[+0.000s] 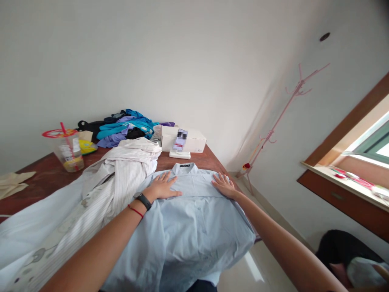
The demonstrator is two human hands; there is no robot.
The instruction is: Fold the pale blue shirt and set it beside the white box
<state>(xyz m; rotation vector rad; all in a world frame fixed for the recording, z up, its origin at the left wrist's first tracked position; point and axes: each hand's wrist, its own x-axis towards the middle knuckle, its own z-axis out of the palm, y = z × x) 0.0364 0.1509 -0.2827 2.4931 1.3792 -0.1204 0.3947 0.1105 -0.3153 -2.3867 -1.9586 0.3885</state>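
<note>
1. Fingers of the left hand [161, 188] are spread and released, palm down on the shirt [200, 215], with the thumb pointing toward its middle.
2. Right hand [225, 185] likewise lies flat and unclenched, on the shirt's other shoulder, near the right edge of the table [209, 162].
3. Thin, matte woven fabric makes up the shirt; the table is reddish-brown wood. Pale striped cloth [130, 162], soft and loosely bunched, lies against the shirt's left side.
4. Toward the far edge sit a crumpled heap [127, 127] of blue, purple and black clothes and a smooth, rectangular white box [196, 142]. A tapered, see-through cup [68, 151] with a red straw stands to the left.
5. A strip of wood shows between the collar [186, 170] and the white stand [180, 155] by the box. Cloth hides the near edge. Past the right edge, glossy pale floor [258, 267] stretches to the wall by the thin pink rack [284, 111].
6. Pale blue, the shirt covers the table's near right part, collar toward the far edge, dark label inside it. Between the hands it is fairly smooth; toward the near edge it wrinkles and billows.
</note>
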